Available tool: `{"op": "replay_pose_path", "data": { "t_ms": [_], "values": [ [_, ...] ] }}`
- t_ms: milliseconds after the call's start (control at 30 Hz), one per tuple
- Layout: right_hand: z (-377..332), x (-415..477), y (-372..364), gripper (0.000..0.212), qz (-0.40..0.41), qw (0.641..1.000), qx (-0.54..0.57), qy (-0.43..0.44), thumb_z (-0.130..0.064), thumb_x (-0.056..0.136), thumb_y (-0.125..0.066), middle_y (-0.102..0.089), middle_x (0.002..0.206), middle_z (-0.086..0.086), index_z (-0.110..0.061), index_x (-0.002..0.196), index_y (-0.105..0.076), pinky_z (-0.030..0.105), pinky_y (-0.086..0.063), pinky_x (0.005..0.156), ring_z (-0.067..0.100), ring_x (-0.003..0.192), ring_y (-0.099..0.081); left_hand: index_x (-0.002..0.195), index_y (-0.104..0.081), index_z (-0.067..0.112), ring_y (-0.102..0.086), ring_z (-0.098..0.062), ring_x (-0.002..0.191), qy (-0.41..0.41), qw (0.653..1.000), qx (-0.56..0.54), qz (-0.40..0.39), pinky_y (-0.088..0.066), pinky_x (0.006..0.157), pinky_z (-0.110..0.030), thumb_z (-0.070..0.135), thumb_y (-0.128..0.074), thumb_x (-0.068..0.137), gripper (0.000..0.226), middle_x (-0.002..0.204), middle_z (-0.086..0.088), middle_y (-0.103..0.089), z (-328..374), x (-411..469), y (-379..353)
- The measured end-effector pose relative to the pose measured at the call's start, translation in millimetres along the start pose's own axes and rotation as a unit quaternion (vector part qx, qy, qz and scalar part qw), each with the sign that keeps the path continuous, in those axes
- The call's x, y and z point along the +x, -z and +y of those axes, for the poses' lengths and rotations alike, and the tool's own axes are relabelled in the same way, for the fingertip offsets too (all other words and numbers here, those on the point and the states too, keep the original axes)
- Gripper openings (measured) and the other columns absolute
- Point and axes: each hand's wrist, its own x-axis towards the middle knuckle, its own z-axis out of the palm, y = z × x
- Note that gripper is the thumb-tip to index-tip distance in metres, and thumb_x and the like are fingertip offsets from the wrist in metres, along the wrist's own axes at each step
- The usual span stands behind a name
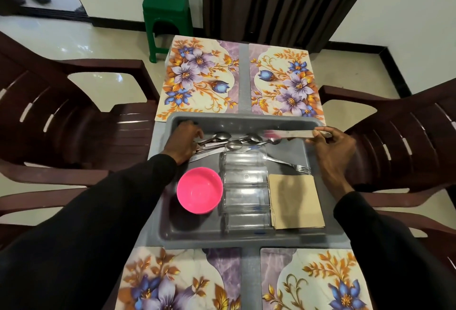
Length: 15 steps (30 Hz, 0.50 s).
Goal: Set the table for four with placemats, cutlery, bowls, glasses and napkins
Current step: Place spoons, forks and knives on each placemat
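A grey tray (318, 233) lies across the middle of the table. It holds a pink bowl (199, 190), a row of clear glasses (245, 191) lying on their sides, folded tan napkins (296, 201), a fork (293, 165) and a heap of spoons and knives (229, 140). My left hand (183, 141) rests on the cutlery heap at the tray's far left, fingers curled into it. My right hand (330, 146) pinches the handle end of a knife (286, 134), held level above the tray. Floral placemats lie at the far left (199, 77), far right (283, 80), near left (177, 282) and near right (313, 282).
Dark brown plastic chairs stand on the left (61, 122) and on the right (399, 136) of the narrow table. A green stool (167, 13) and a dark curtain (283, 1) are beyond the far end.
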Motion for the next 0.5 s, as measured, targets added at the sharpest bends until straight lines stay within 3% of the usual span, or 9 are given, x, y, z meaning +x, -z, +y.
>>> {"op": "replay_pose_path", "data": {
  "t_ms": [100, 167, 233, 333, 500],
  "values": [
    [-1, 1, -4, 0.01, -0.033, 0.995, 0.084, -0.053, -0.004, 0.088, -0.076, -0.072, 0.089, 0.016, 0.005, 0.094, -0.074, 0.021, -0.059, 0.064, 0.012, 0.067, -0.074, 0.085, -0.076, 0.013, -0.07, -0.014, 0.083, -0.011, 0.998, -0.025, -0.059, -0.061, 0.076, -0.035, 0.009, -0.085, 0.08, 0.01, 0.088, 0.0, -0.073, 4, -4, 2],
    [1, 1, -11, 0.022, -0.072, 0.976, 0.171, -0.116, -0.014, 0.08, -0.084, -0.072, 0.084, 0.015, 0.002, 0.09, -0.073, 0.034, -0.062, 0.071, 0.028, 0.07, -0.074, 0.083, -0.076, 0.016, -0.07, -0.011, 0.08, -0.009, 0.995, -0.009, -0.094, -0.061, 0.078, -0.037, 0.017, -0.087, 0.079, 0.012, 0.084, 0.003, -0.074, 5, -9, -2],
    [2, -2, -19, 0.027, -0.101, 0.96, 0.207, -0.16, -0.018, 0.076, -0.085, -0.071, 0.077, 0.011, 0.002, 0.088, -0.072, 0.034, -0.062, 0.072, 0.029, 0.069, -0.073, 0.081, -0.073, 0.018, -0.068, -0.012, 0.079, -0.006, 0.996, 0.01, -0.09, -0.06, 0.076, -0.039, 0.022, -0.09, 0.076, 0.018, 0.082, 0.003, -0.072, 6, -14, -8],
    [-1, -11, -35, 0.014, -0.131, 0.952, 0.202, -0.188, -0.002, 0.088, -0.075, -0.072, 0.084, 0.017, 0.008, 0.095, -0.069, 0.034, -0.063, 0.072, 0.03, 0.074, -0.074, 0.08, -0.069, 0.014, -0.066, -0.016, 0.078, -0.018, 0.998, 0.034, -0.056, -0.059, 0.076, -0.043, 0.02, -0.089, 0.077, 0.022, 0.083, -0.002, -0.07, 10, -18, -14],
    [-7, -24, -51, 0.002, -0.154, 0.946, 0.2, -0.203, 0.0, 0.089, -0.072, -0.071, 0.089, 0.02, 0.0, 0.088, -0.071, 0.036, -0.064, 0.075, 0.03, 0.077, -0.073, 0.077, -0.067, 0.009, -0.066, -0.026, 0.08, -0.018, 0.997, 0.066, -0.025, -0.057, 0.074, -0.042, 0.022, -0.086, 0.081, 0.023, 0.083, -0.01, -0.07, 13, -20, -15]
  ]
}}
